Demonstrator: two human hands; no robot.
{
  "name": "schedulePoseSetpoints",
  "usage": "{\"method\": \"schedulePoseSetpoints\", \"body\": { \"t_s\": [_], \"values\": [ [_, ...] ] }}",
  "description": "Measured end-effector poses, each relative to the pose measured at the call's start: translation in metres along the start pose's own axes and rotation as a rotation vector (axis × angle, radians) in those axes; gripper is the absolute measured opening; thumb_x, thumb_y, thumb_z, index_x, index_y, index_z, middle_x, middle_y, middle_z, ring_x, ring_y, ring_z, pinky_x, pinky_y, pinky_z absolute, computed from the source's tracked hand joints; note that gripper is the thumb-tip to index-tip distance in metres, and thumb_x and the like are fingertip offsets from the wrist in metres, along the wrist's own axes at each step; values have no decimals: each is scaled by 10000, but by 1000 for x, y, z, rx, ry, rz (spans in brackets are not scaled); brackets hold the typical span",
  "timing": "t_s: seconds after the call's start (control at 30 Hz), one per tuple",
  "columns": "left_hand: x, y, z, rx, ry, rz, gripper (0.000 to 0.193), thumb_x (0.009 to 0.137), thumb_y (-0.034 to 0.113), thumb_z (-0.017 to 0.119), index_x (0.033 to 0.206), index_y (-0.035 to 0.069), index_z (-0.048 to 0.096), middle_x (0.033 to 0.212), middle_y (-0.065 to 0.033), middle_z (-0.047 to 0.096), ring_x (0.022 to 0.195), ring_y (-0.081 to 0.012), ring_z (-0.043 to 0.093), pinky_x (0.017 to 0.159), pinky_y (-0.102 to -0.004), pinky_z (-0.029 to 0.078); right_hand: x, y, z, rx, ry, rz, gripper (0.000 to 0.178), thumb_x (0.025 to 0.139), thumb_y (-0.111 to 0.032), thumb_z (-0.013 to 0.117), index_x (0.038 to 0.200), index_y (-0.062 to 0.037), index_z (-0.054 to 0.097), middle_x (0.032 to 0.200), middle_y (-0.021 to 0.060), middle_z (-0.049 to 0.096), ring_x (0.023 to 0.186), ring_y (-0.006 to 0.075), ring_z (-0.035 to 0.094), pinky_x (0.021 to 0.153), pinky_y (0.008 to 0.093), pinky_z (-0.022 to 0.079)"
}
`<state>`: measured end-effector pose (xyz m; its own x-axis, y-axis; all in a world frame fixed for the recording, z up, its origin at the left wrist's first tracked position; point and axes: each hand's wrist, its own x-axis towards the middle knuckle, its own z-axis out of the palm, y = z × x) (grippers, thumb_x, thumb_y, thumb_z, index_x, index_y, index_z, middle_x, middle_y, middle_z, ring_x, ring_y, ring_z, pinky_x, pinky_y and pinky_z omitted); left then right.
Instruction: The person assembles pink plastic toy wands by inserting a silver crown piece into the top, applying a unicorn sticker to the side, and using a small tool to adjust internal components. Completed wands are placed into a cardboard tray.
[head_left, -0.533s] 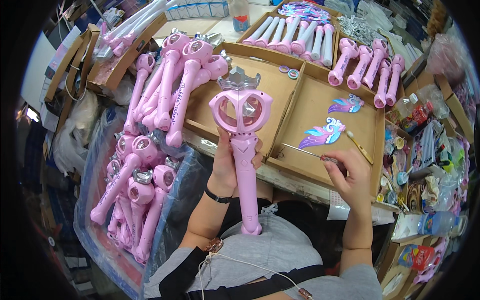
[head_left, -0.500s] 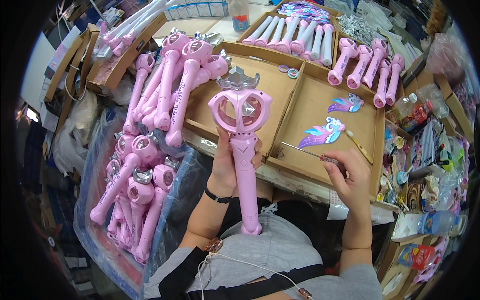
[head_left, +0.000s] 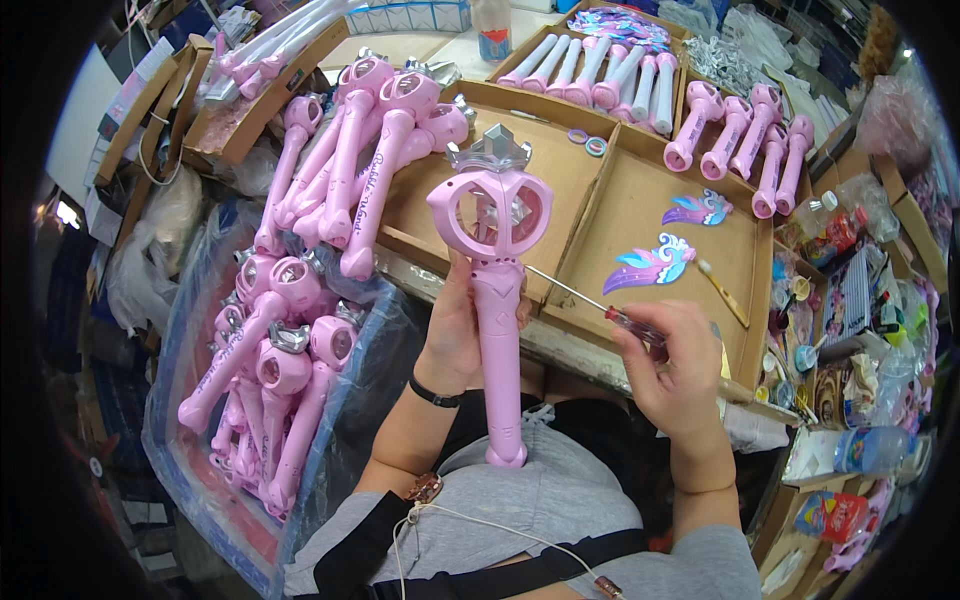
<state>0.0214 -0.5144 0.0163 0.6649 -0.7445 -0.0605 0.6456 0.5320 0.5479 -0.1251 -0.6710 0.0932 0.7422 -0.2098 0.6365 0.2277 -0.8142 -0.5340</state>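
Note:
Upright in front of my chest stands a pink toy wand (head_left: 494, 340) with a silver crown and a clear gem in its ring-shaped head. My left hand (head_left: 456, 318) is wrapped round the wand just below that head, and the wand's foot rests against my lap. In my right hand (head_left: 672, 365) is a screwdriver (head_left: 628, 322) with a dark red see-through handle. Its thin shaft slants up to the left, and the tip is at or close to the wand's neck; whether it touches I cannot tell.
A cardboard tray (head_left: 650, 170) beyond the wand holds two purple-blue wing pieces (head_left: 650, 264) and a small brush (head_left: 722, 292). Finished-looking pink wands (head_left: 365, 190) pile up left of it. More fill a plastic-lined blue bin (head_left: 330, 440). Wand handles (head_left: 740, 130) lie in the far right tray.
The screwdriver has moved left, and its tip has come up to the wand's neck. The wand has turned slightly and shifted a little to the right.

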Motion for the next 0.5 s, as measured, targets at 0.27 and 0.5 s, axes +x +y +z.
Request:
{"method": "schedulePoseSetpoints", "body": {
  "t_s": [0.27, 0.5],
  "values": [
    [7, -6, 7, 24, -5, -8, 502, 901, 531, 433, 1103, 77, 504, 875, -68, 590, 686, -198, 573, 599, -302, 473, 12, 6, 5, -59, -3, -68, 221, 730, -14, 704, 920, -29, 592, 780, 82, 594, 632, 195, 598, 519, 292, 475],
    [10, -11, 8, 111, 81, 17, 515, 906, 524, 431, 1144, 70, 482, 901, -70, 582, 718, -182, 576, 636, -301, 485, 21, 10, 5, -146, -29, -139, 257, 701, -41, 713, 927, -36, 591, 753, 60, 572, 595, 214, 570, 498, 303, 454]
  ]
}}
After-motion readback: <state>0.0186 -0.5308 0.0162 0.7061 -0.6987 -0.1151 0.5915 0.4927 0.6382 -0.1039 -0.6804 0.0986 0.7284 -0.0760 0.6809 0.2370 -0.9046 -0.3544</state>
